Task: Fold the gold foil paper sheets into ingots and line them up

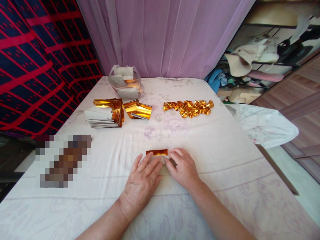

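Observation:
A sheet of gold foil paper (157,152), folded into a narrow strip, lies on the table in front of me. Its far edge shows gold, and a pale part shows nearer to me. My left hand (144,176) rests on its left and near side with the fingers stretched out. At the right end, my right hand (184,166) pinches the paper between thumb and fingers. Beyond lie a fanned stack of gold and white foil paper (105,115), a smaller pile of foil sheets (138,110) and several folded gold pieces (192,108) in rows.
A clear plastic bag (125,81) of more paper stands at the table's back left. The table carries a pale flowered cloth (112,150). A pixelated patch (66,160) hides something at left. Purple curtain (160,36) hangs behind; cluttered shelves (265,56) stand right.

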Demonstrator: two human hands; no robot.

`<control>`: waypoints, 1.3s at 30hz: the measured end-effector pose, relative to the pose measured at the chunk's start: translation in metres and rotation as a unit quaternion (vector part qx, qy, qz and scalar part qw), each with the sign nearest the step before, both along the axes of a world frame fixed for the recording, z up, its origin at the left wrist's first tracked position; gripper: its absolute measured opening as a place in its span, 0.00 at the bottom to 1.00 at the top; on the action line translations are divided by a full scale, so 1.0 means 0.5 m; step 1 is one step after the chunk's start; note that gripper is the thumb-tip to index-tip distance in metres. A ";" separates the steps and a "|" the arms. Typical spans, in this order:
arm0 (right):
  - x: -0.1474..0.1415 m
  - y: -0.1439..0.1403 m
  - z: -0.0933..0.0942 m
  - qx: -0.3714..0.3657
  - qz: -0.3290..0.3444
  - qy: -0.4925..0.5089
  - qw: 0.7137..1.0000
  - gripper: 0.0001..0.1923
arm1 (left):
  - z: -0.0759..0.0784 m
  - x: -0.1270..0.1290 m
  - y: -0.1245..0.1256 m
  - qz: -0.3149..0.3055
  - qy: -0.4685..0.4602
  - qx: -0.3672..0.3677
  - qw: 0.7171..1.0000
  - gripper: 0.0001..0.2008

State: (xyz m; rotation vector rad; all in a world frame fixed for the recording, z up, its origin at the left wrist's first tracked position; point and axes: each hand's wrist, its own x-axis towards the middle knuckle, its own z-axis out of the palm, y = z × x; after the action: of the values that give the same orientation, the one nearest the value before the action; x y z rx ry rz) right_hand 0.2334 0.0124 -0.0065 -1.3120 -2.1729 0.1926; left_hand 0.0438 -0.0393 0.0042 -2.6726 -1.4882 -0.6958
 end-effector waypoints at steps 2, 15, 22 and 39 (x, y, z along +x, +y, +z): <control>0.000 0.000 0.000 -0.004 0.000 -0.001 1.000 0.06 | -0.001 0.013 -0.010 -0.021 0.004 -0.009 1.000 0.20; 0.001 0.001 -0.006 -0.007 -0.011 0.009 1.000 0.05 | -0.012 0.017 -0.014 -0.038 0.011 -0.045 0.998 0.23; 0.000 0.002 -0.007 -0.007 -0.011 0.012 1.000 0.05 | -0.016 0.017 -0.014 -0.038 -0.002 -0.050 0.998 0.23; -0.002 0.002 -0.009 -0.008 -0.035 0.006 0.999 0.03 | -0.019 0.017 -0.014 -0.033 0.005 -0.061 0.998 0.24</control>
State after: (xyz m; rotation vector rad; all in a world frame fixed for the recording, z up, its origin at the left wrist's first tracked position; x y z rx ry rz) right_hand 0.2322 0.0133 -0.0111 -1.3893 -2.1160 0.1895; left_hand 0.0525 -0.0462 -0.0053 -2.8230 -1.4939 -0.6126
